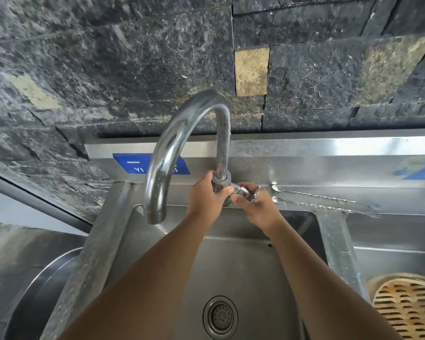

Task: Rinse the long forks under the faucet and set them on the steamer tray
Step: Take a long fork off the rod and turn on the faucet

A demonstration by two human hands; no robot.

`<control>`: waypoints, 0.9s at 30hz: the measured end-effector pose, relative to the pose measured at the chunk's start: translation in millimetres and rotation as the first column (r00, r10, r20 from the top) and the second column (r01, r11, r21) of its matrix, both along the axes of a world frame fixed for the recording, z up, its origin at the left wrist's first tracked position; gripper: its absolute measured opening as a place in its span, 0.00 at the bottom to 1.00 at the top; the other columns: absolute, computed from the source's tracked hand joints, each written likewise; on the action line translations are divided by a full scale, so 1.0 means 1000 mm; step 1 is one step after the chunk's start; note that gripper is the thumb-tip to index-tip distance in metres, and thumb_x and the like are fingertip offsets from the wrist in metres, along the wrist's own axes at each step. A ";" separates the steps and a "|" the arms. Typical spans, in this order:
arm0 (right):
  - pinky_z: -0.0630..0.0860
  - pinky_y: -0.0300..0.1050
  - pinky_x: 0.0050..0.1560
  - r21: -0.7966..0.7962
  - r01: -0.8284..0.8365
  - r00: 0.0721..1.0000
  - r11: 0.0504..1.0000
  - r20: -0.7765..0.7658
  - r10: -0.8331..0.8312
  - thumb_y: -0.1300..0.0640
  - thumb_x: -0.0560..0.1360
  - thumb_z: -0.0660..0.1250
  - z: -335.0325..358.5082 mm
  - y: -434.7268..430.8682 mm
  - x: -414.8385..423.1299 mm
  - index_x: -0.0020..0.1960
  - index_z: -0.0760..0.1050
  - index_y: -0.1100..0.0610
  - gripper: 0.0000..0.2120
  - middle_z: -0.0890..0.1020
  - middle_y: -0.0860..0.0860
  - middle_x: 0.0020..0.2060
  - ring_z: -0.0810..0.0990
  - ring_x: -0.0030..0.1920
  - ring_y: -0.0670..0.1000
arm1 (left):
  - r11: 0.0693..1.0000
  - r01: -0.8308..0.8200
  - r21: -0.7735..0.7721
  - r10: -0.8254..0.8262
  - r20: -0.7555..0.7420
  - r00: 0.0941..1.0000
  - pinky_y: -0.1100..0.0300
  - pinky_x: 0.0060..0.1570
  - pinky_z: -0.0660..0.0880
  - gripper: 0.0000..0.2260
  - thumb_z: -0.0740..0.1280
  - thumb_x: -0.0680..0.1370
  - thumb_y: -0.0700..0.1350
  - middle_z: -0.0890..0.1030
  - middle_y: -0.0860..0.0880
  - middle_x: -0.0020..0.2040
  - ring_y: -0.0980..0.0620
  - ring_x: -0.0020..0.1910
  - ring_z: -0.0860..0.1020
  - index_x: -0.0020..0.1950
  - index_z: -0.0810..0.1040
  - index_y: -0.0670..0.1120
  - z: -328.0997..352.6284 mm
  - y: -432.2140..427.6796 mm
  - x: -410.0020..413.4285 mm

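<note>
Two long twisted-stem forks (329, 202) lie side by side on the steel ledge behind the sink, right of the faucet, tines pointing right. The curved chrome faucet (172, 148) arches over the sink basin (243, 271); no water runs from its spout. My left hand (206, 197) is wrapped around the faucet's base column. My right hand (253, 204) grips the faucet handle (245, 192), a short lever with a red dot. The bamboo steamer tray (410, 310) sits at the lower right, partly cut off by the frame.
The drain (220, 315) lies at the basin's near middle. A round metal bowl or lid (42, 290) sits in the left basin. A dark stone wall (157, 57) rises behind the steel backsplash. A steel divider (339, 253) separates the sink from the right counter.
</note>
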State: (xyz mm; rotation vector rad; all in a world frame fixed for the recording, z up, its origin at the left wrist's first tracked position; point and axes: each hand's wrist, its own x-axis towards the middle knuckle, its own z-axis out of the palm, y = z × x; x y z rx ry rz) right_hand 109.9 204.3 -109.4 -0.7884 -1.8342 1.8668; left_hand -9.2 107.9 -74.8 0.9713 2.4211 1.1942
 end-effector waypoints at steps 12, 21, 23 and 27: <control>0.72 0.40 0.39 0.015 0.000 1.000 1.000 0.031 0.000 0.59 0.76 0.72 -0.005 0.003 -0.003 0.49 0.79 0.46 0.08 0.82 0.45 0.37 0.77 0.36 0.45 | 1.000 -0.004 -0.006 0.004 -0.002 1.000 0.59 0.42 0.78 0.12 0.74 0.70 0.53 0.80 0.61 0.38 0.62 0.40 0.80 0.48 0.73 0.60 -0.002 0.001 -0.001; 0.68 0.29 0.28 0.011 -0.006 0.999 1.000 0.039 0.005 0.60 0.77 0.72 -0.004 0.003 -0.003 0.49 0.79 0.49 0.07 0.80 0.39 0.29 0.74 0.26 0.38 | 1.000 -0.002 0.009 0.002 -0.009 1.000 0.68 0.37 0.72 0.12 0.74 0.70 0.52 0.80 0.62 0.37 0.66 0.38 0.78 0.49 0.74 0.59 -0.002 0.000 -0.001; 0.68 0.29 0.26 0.016 -0.005 0.999 1.000 0.038 0.004 0.61 0.77 0.71 -0.004 0.003 -0.003 0.49 0.78 0.50 0.06 0.80 0.39 0.28 0.74 0.25 0.38 | 1.000 -0.005 0.008 0.005 -0.012 1.000 0.65 0.39 0.74 0.12 0.74 0.70 0.53 0.80 0.61 0.38 0.65 0.39 0.79 0.50 0.75 0.58 -0.003 0.001 -0.001; 0.68 0.28 0.26 0.030 -0.014 0.999 0.999 0.042 0.013 0.60 0.77 0.71 -0.005 0.004 -0.003 0.50 0.79 0.52 0.05 0.80 0.39 0.28 0.74 0.25 0.38 | 1.000 -0.005 0.010 0.005 -0.025 1.000 0.62 0.40 0.75 0.12 0.74 0.69 0.53 0.80 0.60 0.39 0.63 0.40 0.79 0.50 0.75 0.57 -0.006 0.002 -0.003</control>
